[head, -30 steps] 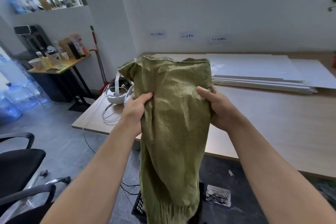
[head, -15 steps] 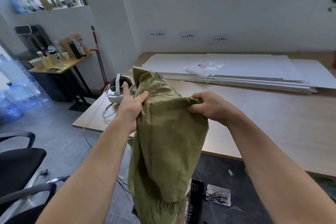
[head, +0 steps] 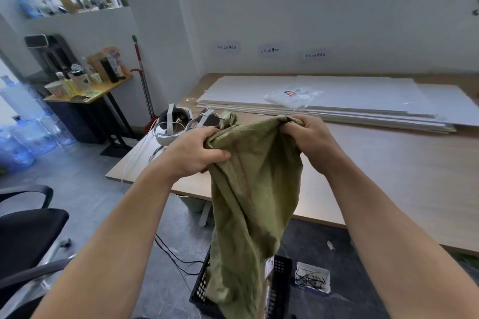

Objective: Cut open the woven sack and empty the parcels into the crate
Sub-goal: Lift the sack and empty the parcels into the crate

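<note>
Left arm (head: pixel 124 228): bare, stretched forward from the lower left.
Left hand (head: pixel 197 154): back upward, fingers curled round a bunched fistful of the woven sack (head: pixel 255 189) at its top edge.
Right arm (head: pixel 383 215): bare, stretched forward from the lower right.
Right hand (head: pixel 312 141): fingers tucked under, gripping the same top edge, near the left hand.

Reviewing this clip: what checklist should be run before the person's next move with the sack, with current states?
1. Left hand grips the olive-green woven sack: ok.
2. Right hand grips its bunched upper end: ok.
3. Sack's lower end hangs over the black perforated plastic crate: ok.
4. Sack fully emptied: cannot tell, though it hangs limp.
5. Parcels inside crate: cannot tell, sack hides it.
</note>
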Demonstrator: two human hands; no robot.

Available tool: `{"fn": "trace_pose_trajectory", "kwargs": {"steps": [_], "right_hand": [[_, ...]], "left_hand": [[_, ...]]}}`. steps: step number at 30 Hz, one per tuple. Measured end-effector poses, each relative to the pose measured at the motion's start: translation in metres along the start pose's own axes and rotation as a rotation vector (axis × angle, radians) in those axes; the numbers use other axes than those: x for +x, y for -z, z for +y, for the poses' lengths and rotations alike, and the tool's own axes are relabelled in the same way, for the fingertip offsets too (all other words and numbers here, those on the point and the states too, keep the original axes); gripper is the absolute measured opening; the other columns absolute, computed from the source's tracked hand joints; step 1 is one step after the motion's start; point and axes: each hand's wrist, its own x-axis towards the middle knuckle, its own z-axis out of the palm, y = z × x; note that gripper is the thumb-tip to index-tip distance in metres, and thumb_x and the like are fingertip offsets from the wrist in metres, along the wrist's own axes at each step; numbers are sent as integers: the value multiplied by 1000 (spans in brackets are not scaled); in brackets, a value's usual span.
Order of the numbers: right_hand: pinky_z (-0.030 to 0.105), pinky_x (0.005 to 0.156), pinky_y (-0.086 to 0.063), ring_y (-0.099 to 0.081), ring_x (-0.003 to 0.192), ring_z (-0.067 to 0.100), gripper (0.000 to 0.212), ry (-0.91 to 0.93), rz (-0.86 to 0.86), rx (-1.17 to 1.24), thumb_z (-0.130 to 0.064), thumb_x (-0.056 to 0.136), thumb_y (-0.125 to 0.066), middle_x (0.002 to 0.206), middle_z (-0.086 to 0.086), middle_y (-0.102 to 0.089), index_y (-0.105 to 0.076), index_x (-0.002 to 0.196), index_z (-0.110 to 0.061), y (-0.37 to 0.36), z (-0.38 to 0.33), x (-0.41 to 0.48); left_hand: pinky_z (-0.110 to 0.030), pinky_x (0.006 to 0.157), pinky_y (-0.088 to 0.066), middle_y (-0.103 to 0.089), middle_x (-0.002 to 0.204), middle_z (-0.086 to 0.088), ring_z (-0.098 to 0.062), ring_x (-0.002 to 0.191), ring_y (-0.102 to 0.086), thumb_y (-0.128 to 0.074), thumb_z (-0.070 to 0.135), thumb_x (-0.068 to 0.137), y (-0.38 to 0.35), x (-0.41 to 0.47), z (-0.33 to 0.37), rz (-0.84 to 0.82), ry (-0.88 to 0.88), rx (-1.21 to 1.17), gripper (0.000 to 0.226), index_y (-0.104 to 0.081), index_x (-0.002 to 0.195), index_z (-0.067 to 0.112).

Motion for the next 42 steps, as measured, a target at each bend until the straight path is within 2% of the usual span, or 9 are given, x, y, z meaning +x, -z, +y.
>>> {"fn": "trace_pose_trajectory", "kwargs": {"steps": [2,6,12,16,22,29,34,39,42], "right_hand": [[29,53,-34,-43,60,17,16,-5,44,60,-10,91,-57,65,5,-45,-62,83,2,-4,3,1],[30,57,-46,-54,62,14,12,5,116,128,-13,94,-61,69,1,-57,-62,83,-13,-9,3,1],[37,73,-56,-63,82,19,35,-30,165,294,-21,85,-77,95,7,-61,-50,108,-17,-1,5,6],[38,92,-56,-66,109,22,79,-27,-43,277,-41,71,-82,123,9,-59,-41,138,-41,10,8,2],[44,105,-48,-54,130,22,113,78,-351,17,-20,67,-90,155,-5,-34,-19,139,-70,18,8,-6],[28,90,-56,-64,111,15,69,-62,-448,-21,-3,80,-79,125,4,-61,-52,135,-34,20,6,-9],[37,80,-59,-69,88,24,24,-108,-316,38,4,86,-64,96,13,-70,-67,108,-6,12,11,-9],[31,55,-57,-68,60,25,17,-356,-104,448,1,88,-52,73,15,-69,-66,93,-4,7,15,-8],[30,50,-56,-64,51,26,14,-434,-65,488,-4,89,-50,65,15,-67,-65,90,-4,5,12,-7]], "left_hand": [[-55,81,-54,-63,97,-11,-25,84,-64,-73,38,72,0,5,0,47,-8,60,29,-73,95,20],[-37,100,-44,-46,130,5,-16,120,-49,-75,32,78,0,9,-4,99,32,-45,27,-76,97,14],[-31,59,-50,-66,78,-4,-20,67,-61,-61,4,92,-12,6,-8,73,132,-618,12,-62,98,15],[-31,62,-55,-66,83,-5,-18,66,-65,-58,6,94,-21,12,-16,182,169,-865,15,-58,103,18],[-36,70,-62,-75,88,-11,-23,77,-73,-57,30,93,-19,17,-26,35,330,-1109,32,-69,110,7],[-30,70,-59,-76,87,-8,-18,74,-75,-63,29,89,-12,25,-32,143,476,-1005,29,-72,105,8],[-31,75,-56,-76,80,-5,-18,72,-73,-51,36,98,-22,13,-28,-87,436,-989,41,-81,81,13],[-31,62,-48,-62,100,-8,-14,69,-63,-82,51,71,-18,11,-20,59,236,-787,73,-52,126,12],[-40,93,-51,-61,130,-5,-24,110,-66,-91,53,51,-15,7,-23,-2,44,-818,100,-43,137,35]]}}
